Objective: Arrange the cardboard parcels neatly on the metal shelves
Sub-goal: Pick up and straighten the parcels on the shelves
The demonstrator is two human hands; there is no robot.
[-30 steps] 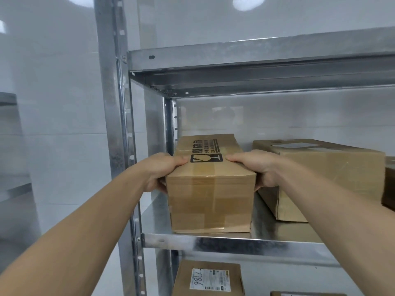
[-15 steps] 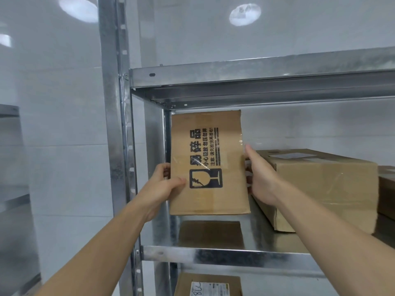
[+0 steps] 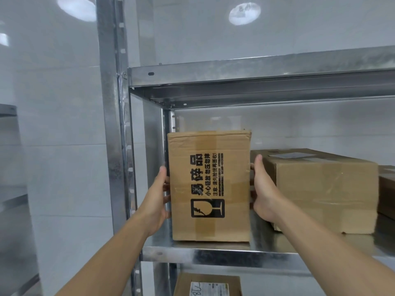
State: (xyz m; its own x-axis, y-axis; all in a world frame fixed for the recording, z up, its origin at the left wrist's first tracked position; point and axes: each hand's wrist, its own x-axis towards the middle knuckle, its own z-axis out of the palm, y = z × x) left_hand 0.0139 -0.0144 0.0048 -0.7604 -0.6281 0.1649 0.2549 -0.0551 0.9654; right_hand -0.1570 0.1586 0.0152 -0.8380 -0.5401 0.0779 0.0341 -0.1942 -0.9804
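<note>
Two shelf levels show on the galvanised shelving unit (image 3: 111,146), and there are parcels on both. Biggest on the middle shelf (image 3: 213,256) is the wide parcel (image 3: 320,189), lying flat with a white label on top. Just beside it, hard against the left corner post, stands the fragile-marked parcel (image 3: 210,186), up on end with its broken-glass symbol facing out and its base apparently down on the deck. The left hand (image 3: 157,201) clasps its left side and the right hand (image 3: 263,195) its right side. Both thumbs point up along the front edges, and the right hand is squeezed into the gap against the wide parcel.

This one looks as good as placed. What seems left is squaring it up and letting go. Below, a labelled parcel (image 3: 207,285) is cut off by the frame's bottom edge. A dark box (image 3: 386,189) barely peeks in at far right. The fingers along the side faces are mostly hidden, and whatever sits further right can't be seen.
</note>
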